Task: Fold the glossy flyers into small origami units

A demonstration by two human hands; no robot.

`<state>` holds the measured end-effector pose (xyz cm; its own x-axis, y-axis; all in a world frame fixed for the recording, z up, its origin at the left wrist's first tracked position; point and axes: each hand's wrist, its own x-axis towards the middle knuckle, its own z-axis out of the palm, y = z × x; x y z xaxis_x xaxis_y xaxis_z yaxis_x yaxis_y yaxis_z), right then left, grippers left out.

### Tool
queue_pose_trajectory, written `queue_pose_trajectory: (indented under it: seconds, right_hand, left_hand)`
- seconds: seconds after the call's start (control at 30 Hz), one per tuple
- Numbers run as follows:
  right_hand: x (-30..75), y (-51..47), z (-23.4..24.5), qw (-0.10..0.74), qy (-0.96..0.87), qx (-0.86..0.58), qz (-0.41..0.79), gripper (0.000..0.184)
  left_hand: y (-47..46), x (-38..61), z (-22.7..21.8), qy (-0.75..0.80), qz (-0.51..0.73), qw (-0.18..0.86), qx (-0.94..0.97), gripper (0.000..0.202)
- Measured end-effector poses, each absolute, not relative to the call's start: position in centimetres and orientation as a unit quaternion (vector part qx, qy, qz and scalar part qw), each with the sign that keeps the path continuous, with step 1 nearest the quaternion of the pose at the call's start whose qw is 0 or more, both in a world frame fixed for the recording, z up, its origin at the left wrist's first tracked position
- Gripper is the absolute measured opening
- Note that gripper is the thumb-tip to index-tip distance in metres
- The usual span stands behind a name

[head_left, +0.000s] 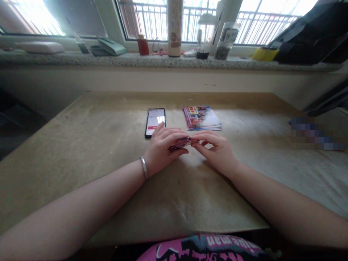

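Observation:
My left hand (163, 149) is closed around a small piece of printed paper (178, 144), pinkish and dark, bent or folded; its exact kind is hard to make out. At the paper's right end, the thumb and fingertips of my right hand (214, 145) pinch its edge. Both hands are low over the table, fingertips almost meeting. Just beyond them lies a stack of colourful printed leaflets (202, 117). A phone (155, 121) with a lit screen rests behind my left hand, which partly covers its lower right corner.
The table (108, 145) reaches to the wall below the window. On the stone sill (163, 62) stand a red bottle (143, 45), a tall container (174, 32), a clear cup (203, 40), a jar (224, 41) and a dark bag (307, 36). A blurred-out item (318, 133) lies at the right.

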<state>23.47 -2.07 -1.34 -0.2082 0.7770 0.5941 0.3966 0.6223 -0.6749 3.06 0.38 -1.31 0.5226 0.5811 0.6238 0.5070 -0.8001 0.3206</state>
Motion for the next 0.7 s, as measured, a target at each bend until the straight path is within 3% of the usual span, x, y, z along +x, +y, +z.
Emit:
queue_pose_trajectory:
  seconds: [0.17,0.33,0.7]
  right_hand:
    - [23.72,-2.50,-0.95,0.492,-0.767,-0.404,0.084,0.016]
    - [24.09,-2.65,-0.71,0.453,-0.808,-0.375,-0.026,0.017]
    - [23.83,-2.33,-0.97,0.450,-0.819,-0.354,-0.047,0.010]
  left_hand:
    - [0.17,3.09,-1.17,0.329,0.389,0.030,0.860,0.038]
    - [0.16,3.30,-1.25,0.321,0.402,0.007,0.857,0.025]
    - [0.18,3.24,-1.25,0.282,0.439,0.028,0.853,0.022]
